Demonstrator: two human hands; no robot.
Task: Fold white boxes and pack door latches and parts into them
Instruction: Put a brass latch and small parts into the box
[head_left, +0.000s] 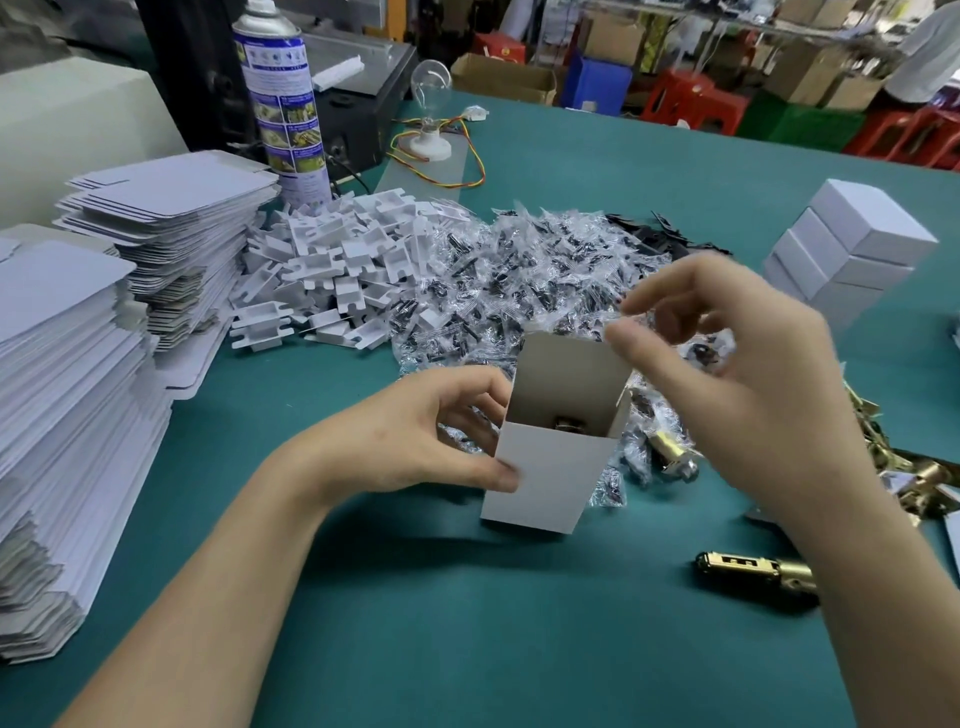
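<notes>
Fingers (493, 475) of the left hand (415, 441) are clamped on the white box (550, 473): thumb flat on its front face, the others curled round its left side. The box stands upright near the middle of the table (467, 623), top open and rear flap raised, with a brass latch (569, 422) at the bottom. The right hand (737, 374) hovers above the flap's right corner, thumb and forefinger almost together, the other fingers curled. Motion blur prevents telling whether they pinch anything. A second latch (748, 569) lies toward the near right edge. Flat box blanks (67, 364) are stacked along the left edge. White plastic parts (337, 265) and bagged screws (498, 270) are heaped behind the box. Closed boxes (847, 249) are stacked at the right edge.
</notes>
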